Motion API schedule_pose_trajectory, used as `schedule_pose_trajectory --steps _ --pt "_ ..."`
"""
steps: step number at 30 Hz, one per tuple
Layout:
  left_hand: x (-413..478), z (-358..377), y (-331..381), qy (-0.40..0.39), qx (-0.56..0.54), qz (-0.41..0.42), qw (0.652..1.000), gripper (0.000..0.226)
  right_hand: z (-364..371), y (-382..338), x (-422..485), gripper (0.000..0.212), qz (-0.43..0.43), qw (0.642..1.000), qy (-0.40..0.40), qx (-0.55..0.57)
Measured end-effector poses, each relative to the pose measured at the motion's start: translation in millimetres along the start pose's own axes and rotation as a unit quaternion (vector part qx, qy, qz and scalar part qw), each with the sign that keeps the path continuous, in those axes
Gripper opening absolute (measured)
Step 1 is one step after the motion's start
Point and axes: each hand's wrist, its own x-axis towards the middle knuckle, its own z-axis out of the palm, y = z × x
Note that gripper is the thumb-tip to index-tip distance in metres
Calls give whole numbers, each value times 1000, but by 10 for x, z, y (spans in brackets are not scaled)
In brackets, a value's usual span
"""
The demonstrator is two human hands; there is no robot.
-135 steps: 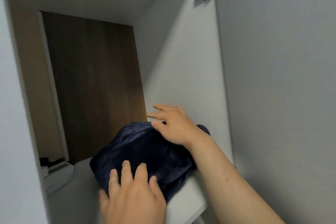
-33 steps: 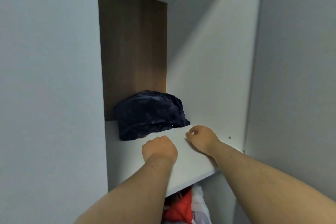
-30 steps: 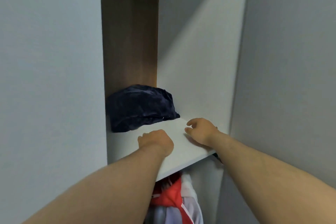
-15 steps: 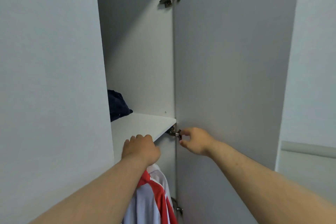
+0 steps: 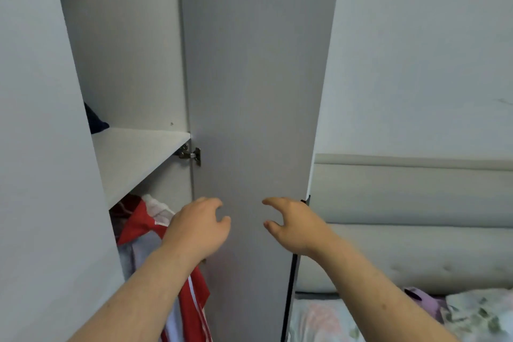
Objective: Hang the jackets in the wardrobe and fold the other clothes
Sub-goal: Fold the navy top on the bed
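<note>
Hovering empty-handed at the open wardrobe door (image 5: 258, 91)
Up close, left hand (image 5: 198, 226) and right hand (image 5: 291, 223) with fingers loosely curled, gripping nothing; behind, red-and-white jacket (image 5: 138, 226) hanging under the shelf (image 5: 136, 158), dark blue clothing (image 5: 95, 122) tucked farthest back on top.

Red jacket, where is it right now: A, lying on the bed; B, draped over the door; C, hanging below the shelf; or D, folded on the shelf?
C: the red jacket hangs in the space under the shelf, not on top of it.
</note>
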Motion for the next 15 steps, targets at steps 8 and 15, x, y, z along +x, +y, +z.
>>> schedule_pose_trajectory --steps 8,15 --pt "-167 524 281 -104 -55 122 986 41 90 601 -715 51 87 995 48 13" --pt "-166 992 741 -181 -82 202 959 39 294 1109 -1197 49 177 981 68 42"
